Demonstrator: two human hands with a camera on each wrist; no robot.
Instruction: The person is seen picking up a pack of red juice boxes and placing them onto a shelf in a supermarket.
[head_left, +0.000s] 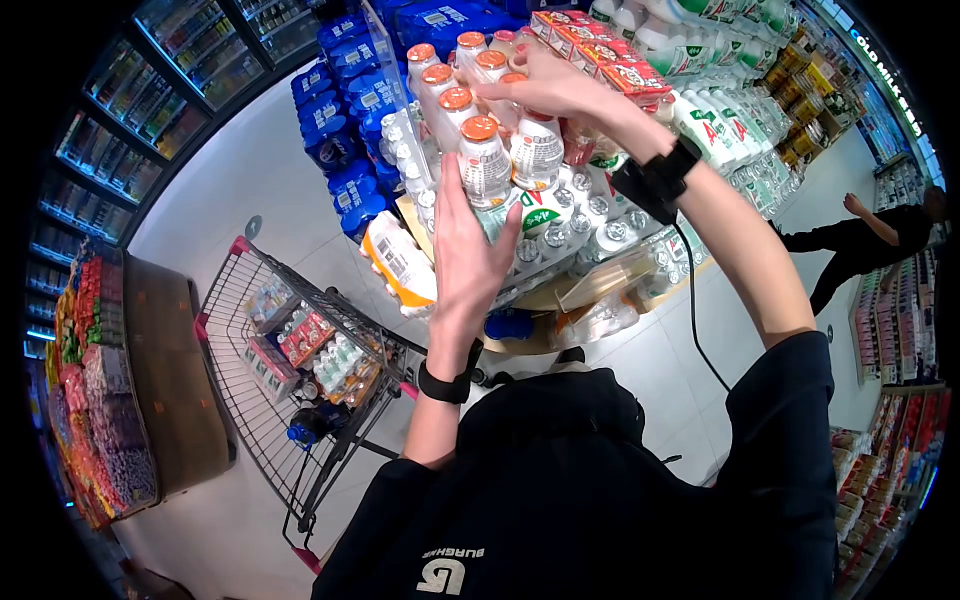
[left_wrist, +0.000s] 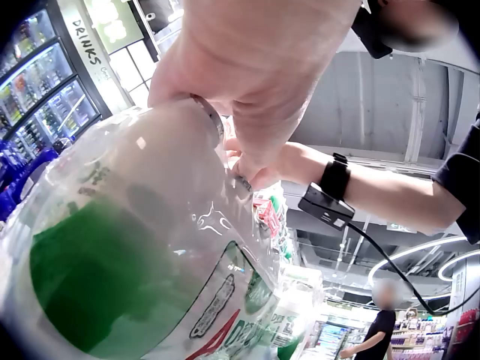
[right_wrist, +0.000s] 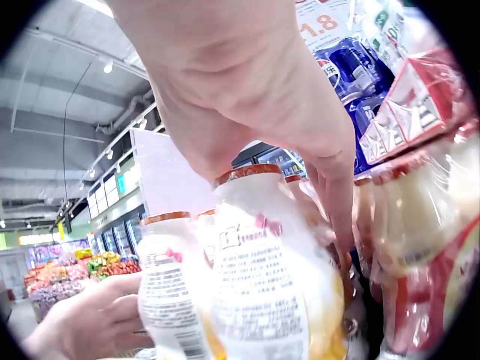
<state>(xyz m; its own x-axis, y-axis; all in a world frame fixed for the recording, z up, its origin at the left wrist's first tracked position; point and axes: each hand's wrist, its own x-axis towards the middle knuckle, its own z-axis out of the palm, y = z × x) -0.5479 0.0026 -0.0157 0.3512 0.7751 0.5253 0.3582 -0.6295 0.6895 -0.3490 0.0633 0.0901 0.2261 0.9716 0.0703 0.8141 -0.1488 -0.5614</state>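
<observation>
A group of white drink bottles with orange caps stands on top of a stack of wrapped white-and-green bottles. My left hand lies along the near left side of the group, fingers straight and thumb spread to the right. My right hand reaches over the far right side. In the right wrist view its fingers hook down beside an orange-capped bottle, with the thumb behind the cap. Close below the left hand, a wrapped bottle with a green label fills the left wrist view.
Red boxed packs lie beyond the right hand. Blue wrapped packs are stacked behind left. A shopping cart with several goods stands to my left, near a snack bin. Another person is at the right.
</observation>
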